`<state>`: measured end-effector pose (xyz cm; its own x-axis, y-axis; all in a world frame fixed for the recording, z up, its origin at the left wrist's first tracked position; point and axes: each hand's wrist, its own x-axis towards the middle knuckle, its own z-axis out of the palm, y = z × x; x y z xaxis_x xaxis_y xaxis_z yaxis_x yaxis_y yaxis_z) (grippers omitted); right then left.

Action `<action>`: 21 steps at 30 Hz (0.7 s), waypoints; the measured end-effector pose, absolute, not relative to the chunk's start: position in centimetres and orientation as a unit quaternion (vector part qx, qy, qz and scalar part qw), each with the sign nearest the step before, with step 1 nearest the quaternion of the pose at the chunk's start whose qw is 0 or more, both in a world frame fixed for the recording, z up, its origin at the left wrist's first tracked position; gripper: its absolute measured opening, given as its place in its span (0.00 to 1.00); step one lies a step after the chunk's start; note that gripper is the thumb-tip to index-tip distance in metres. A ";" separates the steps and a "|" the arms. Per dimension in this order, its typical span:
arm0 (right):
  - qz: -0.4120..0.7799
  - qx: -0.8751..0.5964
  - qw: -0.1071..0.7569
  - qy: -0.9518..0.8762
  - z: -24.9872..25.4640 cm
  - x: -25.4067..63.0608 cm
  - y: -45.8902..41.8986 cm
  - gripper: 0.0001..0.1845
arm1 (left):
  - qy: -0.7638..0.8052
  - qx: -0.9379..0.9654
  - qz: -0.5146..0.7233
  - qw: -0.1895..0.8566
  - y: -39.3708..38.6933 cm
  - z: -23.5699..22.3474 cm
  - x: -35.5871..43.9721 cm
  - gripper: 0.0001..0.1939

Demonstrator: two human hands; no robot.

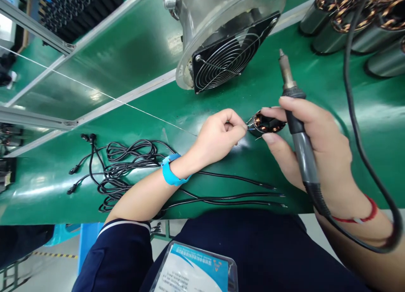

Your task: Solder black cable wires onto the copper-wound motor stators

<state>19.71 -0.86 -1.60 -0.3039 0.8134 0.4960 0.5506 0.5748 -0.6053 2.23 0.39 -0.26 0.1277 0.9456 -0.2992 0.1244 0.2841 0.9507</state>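
Note:
My right hand (329, 144) is closed around a soldering iron (305, 152), its tip pointing up and away from me. The thumb and a finger of that hand also reach the near side of a motor stator (257, 122) with copper windings, which rests on the green bench. At the stator's left edge, my left hand (220, 133) pinches a thin wire (250, 127) between thumb and forefinger. A fine silvery strand (142, 109) runs from the upper left down behind the left hand; where it ends is hidden.
A fume extractor hood with a fan grille (226, 62) stands ahead. Several more stators (335, 30) are at the upper right. Black cables (126, 169) lie coiled at left, their stripped ends near my body. The iron's cord (354, 106) loops at right.

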 end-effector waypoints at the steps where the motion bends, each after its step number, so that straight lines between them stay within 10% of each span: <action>1: 0.164 -0.429 0.403 -0.792 -1.8 19.7 -0.9 0.28 | 0.557 0.480 0.354 0.578 0.4 -0.2 2.2 0.06; 12: 0.137 -0.453 0.413 -0.778 -2.5 18.8 -0.6 0.28 | 0.535 0.511 0.366 0.564 0.2 -0.8 2.1 0.06; 21: 0.160 -0.442 0.446 -0.762 -2.3 18.5 -0.7 0.29 | 0.469 0.749 0.383 0.271 -0.7 -0.8 1.6 0.07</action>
